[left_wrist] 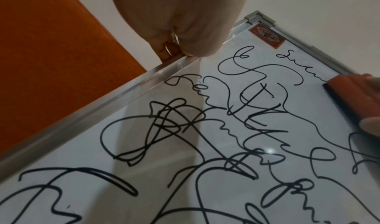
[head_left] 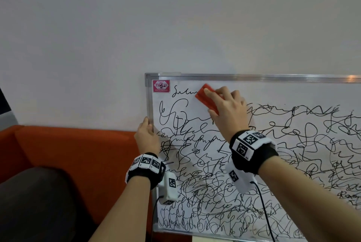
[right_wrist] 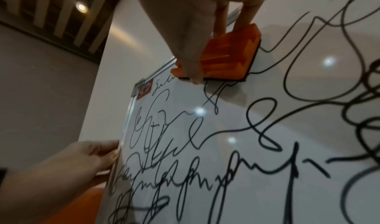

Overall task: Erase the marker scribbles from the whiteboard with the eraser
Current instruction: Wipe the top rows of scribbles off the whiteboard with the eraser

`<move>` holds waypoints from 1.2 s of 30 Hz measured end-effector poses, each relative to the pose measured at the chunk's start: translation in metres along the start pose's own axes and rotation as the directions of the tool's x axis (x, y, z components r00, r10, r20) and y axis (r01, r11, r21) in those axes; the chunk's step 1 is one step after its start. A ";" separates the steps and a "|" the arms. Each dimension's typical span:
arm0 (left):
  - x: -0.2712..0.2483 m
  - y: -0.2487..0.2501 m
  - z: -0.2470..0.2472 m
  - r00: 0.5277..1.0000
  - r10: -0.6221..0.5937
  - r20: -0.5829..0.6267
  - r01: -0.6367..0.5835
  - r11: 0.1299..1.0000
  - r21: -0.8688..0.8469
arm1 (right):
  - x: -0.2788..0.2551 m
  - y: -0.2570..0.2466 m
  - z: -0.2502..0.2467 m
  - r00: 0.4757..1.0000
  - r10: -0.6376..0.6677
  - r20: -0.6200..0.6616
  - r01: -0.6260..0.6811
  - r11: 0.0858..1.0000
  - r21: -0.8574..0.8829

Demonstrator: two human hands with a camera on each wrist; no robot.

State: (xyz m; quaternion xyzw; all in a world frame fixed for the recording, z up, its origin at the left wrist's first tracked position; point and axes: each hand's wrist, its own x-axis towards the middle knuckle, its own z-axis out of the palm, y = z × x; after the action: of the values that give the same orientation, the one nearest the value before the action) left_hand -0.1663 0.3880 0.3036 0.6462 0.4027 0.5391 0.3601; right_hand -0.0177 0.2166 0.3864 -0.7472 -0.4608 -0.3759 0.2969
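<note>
A whiteboard (head_left: 273, 93) with a silver frame leans against the wall, covered in black marker scribbles (head_left: 205, 163). A strip along its top, right of the eraser, is wiped clean. My right hand (head_left: 226, 109) grips an orange eraser (head_left: 205, 98) and presses its dark felt side flat on the board near the top left, just right of a short scribble. In the right wrist view the eraser (right_wrist: 224, 55) sits under my thumb and fingers. My left hand (head_left: 146, 134) holds the board's left frame edge (left_wrist: 115, 96), thumb on the front, fingers behind.
A red sticker (head_left: 161, 86) sits in the board's top left corner. An orange sofa (head_left: 68, 154) stands to the left, behind the board's lower edge. A dark cushion (head_left: 35, 202) lies at the lower left. Cables hang from both wrist cameras.
</note>
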 end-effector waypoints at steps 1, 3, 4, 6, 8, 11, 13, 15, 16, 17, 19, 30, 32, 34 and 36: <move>0.000 0.000 0.000 1.000 -0.001 -0.003 0.001 1.000 0.001 | 0.003 0.000 -0.001 0.999 0.035 -0.012 -0.035 0.999 0.012; 0.000 0.001 0.001 1.000 -0.004 -0.009 0.004 1.000 -0.002 | 0.004 -0.004 -0.001 0.999 0.036 0.000 -0.036 0.999 0.006; -0.001 0.001 0.001 1.000 -0.010 -0.010 0.010 1.000 -0.008 | 0.003 -0.007 -0.001 1.000 -0.004 0.021 0.005 1.000 -0.009; -0.001 0.002 0.001 1.000 -0.019 -0.011 0.019 1.000 -0.018 | 0.003 -0.008 -0.002 0.996 -0.070 0.050 0.072 0.997 -0.030; -0.001 0.002 0.001 1.000 -0.019 -0.011 0.019 1.000 -0.018 | 0.008 -0.005 -0.004 0.999 -0.030 0.021 0.030 0.999 -0.019; -0.001 0.002 0.000 1.000 -0.011 -0.013 0.010 1.000 -0.008 | 0.007 -0.012 -0.003 0.999 -0.024 0.035 0.025 0.999 -0.038; -0.001 0.003 -0.001 1.000 -0.011 -0.009 0.011 1.000 -0.011 | 0.004 -0.015 -0.003 0.991 -0.106 0.080 0.111 0.992 -0.058; -0.001 0.003 -0.001 1.000 -0.019 -0.005 0.019 1.000 -0.012 | 0.006 -0.014 -0.004 0.993 -0.085 0.079 0.089 0.994 -0.058; -0.001 0.004 -0.001 1.000 -0.020 -0.006 0.020 1.000 -0.008 | 0.006 -0.015 -0.004 0.996 -0.052 0.067 0.056 0.997 -0.060; -0.001 0.004 -0.001 1.000 -0.018 -0.008 0.018 1.000 -0.004 | 0.006 -0.017 -0.004 0.998 -0.034 0.060 0.038 0.997 -0.067; -0.001 0.004 -0.001 1.000 -0.017 -0.004 0.017 1.000 -0.001 | 0.003 -0.021 -0.004 0.992 -0.070 0.102 0.079 0.993 -0.087; 0.002 -0.001 -0.001 1.000 0.017 0.013 -0.018 1.000 0.011 | 0.011 -0.016 -0.002 0.995 -0.092 0.048 0.096 0.991 -0.091; 0.003 -0.003 0.000 1.000 0.019 0.010 -0.020 1.000 0.010 | 0.010 -0.018 0.001 0.999 -0.042 0.009 0.043 0.995 -0.088; 0.003 -0.004 0.001 1.000 0.018 0.009 -0.018 1.000 0.000 | 0.004 -0.022 0.004 0.994 -0.103 0.048 0.108 0.987 -0.122; 0.003 -0.004 0.001 1.000 0.016 0.007 -0.016 1.000 -0.006 | 0.005 -0.021 0.004 0.987 -0.132 0.090 0.144 0.978 -0.149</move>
State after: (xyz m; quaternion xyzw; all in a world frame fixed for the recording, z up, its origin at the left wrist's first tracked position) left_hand -0.1659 0.3919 0.3014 0.6502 0.3944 0.5408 0.3594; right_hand -0.0343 0.2301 0.3904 -0.7484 -0.4925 -0.4003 0.1927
